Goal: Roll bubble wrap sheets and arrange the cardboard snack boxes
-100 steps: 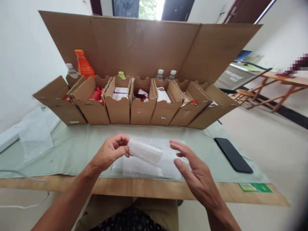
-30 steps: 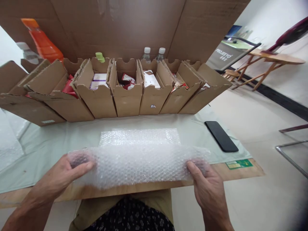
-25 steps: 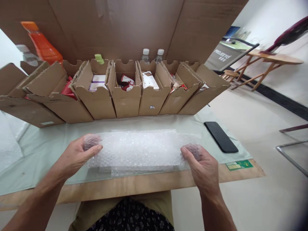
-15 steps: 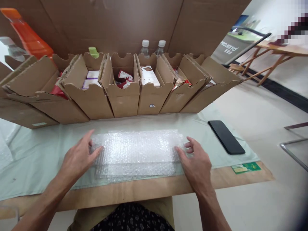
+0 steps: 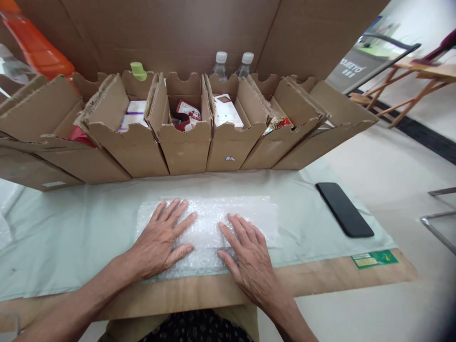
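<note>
A sheet of clear bubble wrap [image 5: 206, 223], lying in folded or stacked layers, rests on the pale green cloth [image 5: 85, 228] in front of me. My left hand [image 5: 162, 240] lies flat on its left part, palm down, fingers spread. On the right part, my right hand [image 5: 247, 254] presses down with its fingers stretched out. Neither hand grips anything. Both palms cover some of the wrap, so the layers beneath them are hidden.
Behind the wrap stands a row of cardboard bins [image 5: 185, 152] holding small packages. Bottles, including an orange one [image 5: 42, 47], stand behind them. A black phone [image 5: 344, 209] lies at right, near a green packet [image 5: 374, 259] on the wooden table edge [image 5: 313, 280].
Both hands have moved inward from the wrap's left and right ends and now lie flat on top of it. The view has shifted slightly.
</note>
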Demonstrator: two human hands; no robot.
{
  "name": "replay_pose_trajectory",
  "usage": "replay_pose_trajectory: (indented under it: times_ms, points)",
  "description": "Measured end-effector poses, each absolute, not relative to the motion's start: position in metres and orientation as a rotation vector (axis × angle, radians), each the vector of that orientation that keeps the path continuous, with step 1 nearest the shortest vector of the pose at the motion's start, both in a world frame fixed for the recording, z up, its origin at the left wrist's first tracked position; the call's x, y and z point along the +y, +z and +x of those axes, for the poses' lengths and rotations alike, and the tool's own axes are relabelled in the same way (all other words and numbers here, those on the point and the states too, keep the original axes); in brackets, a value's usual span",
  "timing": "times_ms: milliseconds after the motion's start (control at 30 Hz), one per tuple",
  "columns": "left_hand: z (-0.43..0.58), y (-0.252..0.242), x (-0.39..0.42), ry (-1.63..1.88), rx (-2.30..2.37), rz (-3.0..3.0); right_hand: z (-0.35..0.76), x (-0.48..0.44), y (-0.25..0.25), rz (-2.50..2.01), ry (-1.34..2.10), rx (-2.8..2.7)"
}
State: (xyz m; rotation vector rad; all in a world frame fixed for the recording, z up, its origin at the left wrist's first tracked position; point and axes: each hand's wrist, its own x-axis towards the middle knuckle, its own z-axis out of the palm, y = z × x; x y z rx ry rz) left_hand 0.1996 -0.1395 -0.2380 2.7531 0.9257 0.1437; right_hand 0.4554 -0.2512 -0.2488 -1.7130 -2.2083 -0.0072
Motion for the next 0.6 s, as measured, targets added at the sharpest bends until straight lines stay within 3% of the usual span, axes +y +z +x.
replay_pose_trajectory:
  times_ms: [433,600]
  points:
    - [0.199,-0.214,-0.126,0.093,1.011,2.606,0.452,-0.252,-0.248,-1.775,-0.012,-2.206]
    - [0.220,-0.184,-0.090,-0.167,1.054,2.552,0.450,-0.252,-0.247,-1.794,-0.016,-2.218]
